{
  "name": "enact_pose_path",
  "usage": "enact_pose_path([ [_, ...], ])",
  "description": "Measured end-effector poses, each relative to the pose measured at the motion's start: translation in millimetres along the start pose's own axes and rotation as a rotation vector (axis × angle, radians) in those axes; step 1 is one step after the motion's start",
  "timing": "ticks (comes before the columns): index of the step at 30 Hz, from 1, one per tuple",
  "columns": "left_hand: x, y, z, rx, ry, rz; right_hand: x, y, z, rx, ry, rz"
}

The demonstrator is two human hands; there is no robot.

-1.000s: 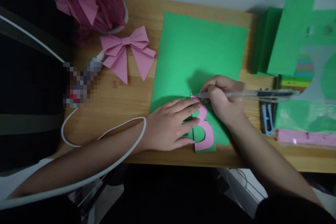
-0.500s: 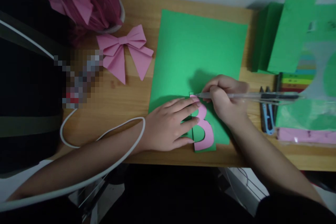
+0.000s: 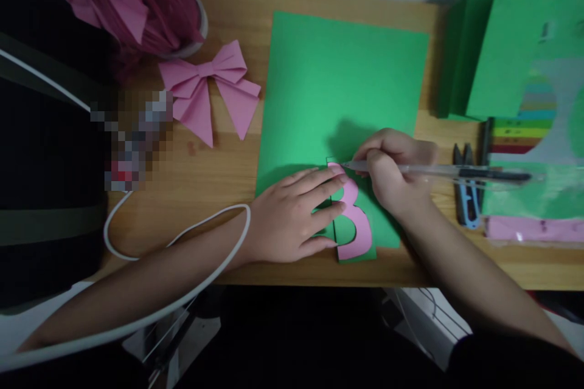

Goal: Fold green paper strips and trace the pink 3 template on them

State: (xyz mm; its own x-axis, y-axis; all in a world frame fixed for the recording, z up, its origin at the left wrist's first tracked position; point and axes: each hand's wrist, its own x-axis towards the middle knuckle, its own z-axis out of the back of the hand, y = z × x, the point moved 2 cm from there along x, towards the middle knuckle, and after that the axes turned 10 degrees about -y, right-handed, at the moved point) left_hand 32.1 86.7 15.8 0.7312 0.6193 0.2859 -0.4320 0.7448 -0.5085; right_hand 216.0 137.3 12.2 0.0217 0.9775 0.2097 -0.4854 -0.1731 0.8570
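Note:
A sheet of green paper (image 3: 347,85) lies on the wooden table, and near its front edge rests a pink paper cut-out (image 3: 364,234) shaped like a 3. My left hand (image 3: 296,213) is flat with fingers spread, its fingertips pressing on the cut-out. My right hand (image 3: 395,170) is closed around a clear pen (image 3: 438,170). The pen's tip meets the green paper beside the cut-out's upper end. A thin dark line runs on the green paper around that end and down the cut-out's left side.
Left of the paper lies a pink paper bow (image 3: 210,88), with a bundle of pink material (image 3: 159,6) behind it. A white cable (image 3: 241,237) crosses my left forearm. On the right are a blue-and-black cutter (image 3: 468,194) and folded green paper (image 3: 508,42).
The pen tip has shifted slightly along the cut-out's upper end, and the dark line there is longer. My left hand stays on the cut-out; the whole view has shifted slightly.

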Motion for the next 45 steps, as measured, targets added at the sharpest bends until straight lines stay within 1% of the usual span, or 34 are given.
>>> enact_pose_path([
  [10, 1.3, 0.9, 0.4, -0.006, -0.015, -0.018, -1.7, 0.8, 1.9, -0.024, -0.008, 0.070],
  [21, 0.2, 1.2, -0.3, 0.000, 0.004, -0.012, -0.5, 4.7, 3.1, -0.037, -0.009, 0.164],
  [27, 1.0, 1.2, -0.3, 0.010, -0.012, -0.018, -0.9, 5.0, 3.7, -0.069, -0.019, 0.187],
  [32, 0.7, 0.3, 0.7, 0.013, -0.018, -0.017, -0.1, 4.4, 3.4, -0.068, 0.002, 0.196],
  [45, 1.1, 0.4, -0.7, 0.019, 0.000, -0.027, -2.0, 2.9, 3.0, -0.090, -0.006, 0.192],
])
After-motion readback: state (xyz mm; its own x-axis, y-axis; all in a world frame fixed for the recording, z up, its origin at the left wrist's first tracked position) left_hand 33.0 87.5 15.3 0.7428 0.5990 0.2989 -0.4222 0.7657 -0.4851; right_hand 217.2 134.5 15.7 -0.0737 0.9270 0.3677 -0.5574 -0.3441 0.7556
